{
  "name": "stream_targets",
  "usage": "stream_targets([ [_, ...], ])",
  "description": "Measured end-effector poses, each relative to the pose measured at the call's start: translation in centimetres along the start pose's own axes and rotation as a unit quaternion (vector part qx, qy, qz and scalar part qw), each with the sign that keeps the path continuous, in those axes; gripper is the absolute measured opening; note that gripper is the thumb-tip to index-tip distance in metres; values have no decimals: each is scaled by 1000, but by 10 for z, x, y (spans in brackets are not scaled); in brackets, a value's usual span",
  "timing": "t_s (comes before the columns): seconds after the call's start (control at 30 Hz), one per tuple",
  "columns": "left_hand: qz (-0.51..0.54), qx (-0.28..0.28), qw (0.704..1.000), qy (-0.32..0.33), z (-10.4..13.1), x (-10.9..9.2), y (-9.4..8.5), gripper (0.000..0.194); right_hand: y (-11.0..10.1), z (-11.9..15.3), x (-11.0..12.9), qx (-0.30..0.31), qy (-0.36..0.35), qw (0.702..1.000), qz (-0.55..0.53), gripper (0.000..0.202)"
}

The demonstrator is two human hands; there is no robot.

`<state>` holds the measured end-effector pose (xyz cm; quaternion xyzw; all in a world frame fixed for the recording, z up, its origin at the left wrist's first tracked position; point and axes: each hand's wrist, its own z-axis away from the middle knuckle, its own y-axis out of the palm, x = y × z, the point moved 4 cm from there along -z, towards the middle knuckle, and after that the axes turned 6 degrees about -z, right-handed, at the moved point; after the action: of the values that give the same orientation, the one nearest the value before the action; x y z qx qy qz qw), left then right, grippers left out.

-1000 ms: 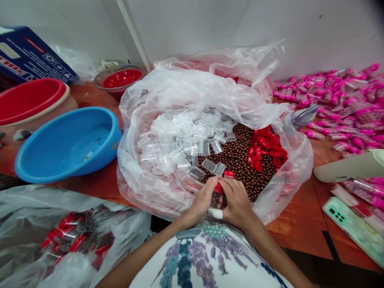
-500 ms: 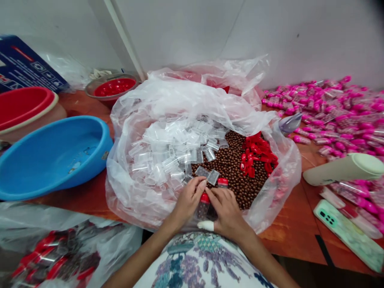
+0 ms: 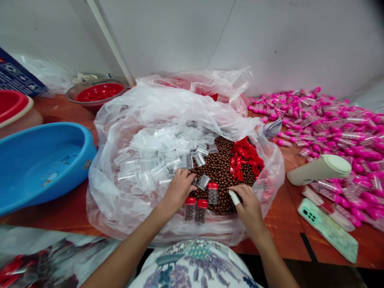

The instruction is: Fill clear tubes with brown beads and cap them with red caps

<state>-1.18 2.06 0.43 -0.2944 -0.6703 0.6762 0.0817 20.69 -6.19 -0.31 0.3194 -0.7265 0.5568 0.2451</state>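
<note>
My left hand [image 3: 179,187] is at the edge of a pile of clear plastic containers [image 3: 159,154], thumb and fingers closed around the end of one clear container [image 3: 195,181]. Another clear container [image 3: 203,182] lies beside it on brown beads [image 3: 220,166]. My right hand [image 3: 248,204], a white wrap on its thumb, rests at the right side of the beads with fingers apart, holding nothing that I can see. Between the hands are three red-capped containers with brown beads inside: one on the beads [image 3: 213,193], two nearer me [image 3: 189,209] [image 3: 200,212].
A plastic bag [image 3: 105,184] surrounds the pile, with red caps [image 3: 244,156] at its right. To the left stand a blue basin [image 3: 72,168] and a bowl of red parts [image 3: 100,93]. Rightward are pink-capped tubes [image 3: 330,128], a pale bottle [image 3: 318,170] and a phone [image 3: 328,230].
My hands have come apart from the red-capped container they were touching, and it stays near the bag's front. The left has moved to a clear container, the right onto the beads. The view has shifted.
</note>
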Motion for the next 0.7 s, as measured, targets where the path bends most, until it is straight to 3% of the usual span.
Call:
stream_targets([
  [0.1, 52, 14, 998, 12, 5, 12, 2, 29, 14, 8, 6, 78, -49, 996, -11, 38],
  [0.2, 133, 16, 991, 4, 6, 17, -1, 26, 26, 12, 12, 103, -64, 993, -14, 43],
  [0.37, 278, 12, 959, -46, -3, 4, -10, 27, 25, 8, 9, 73, -36, 996, -18, 44],
  [0.5, 373, 32, 923, -86, -24, -19, 2, 37, 14, 2, 0, 14, -8, 1000, 7, 39],
  [0.7, 303, 81, 946, -85, -59, -33, 34, 23, -4, 1, -20, -40, 50, 997, 36, 40],
])
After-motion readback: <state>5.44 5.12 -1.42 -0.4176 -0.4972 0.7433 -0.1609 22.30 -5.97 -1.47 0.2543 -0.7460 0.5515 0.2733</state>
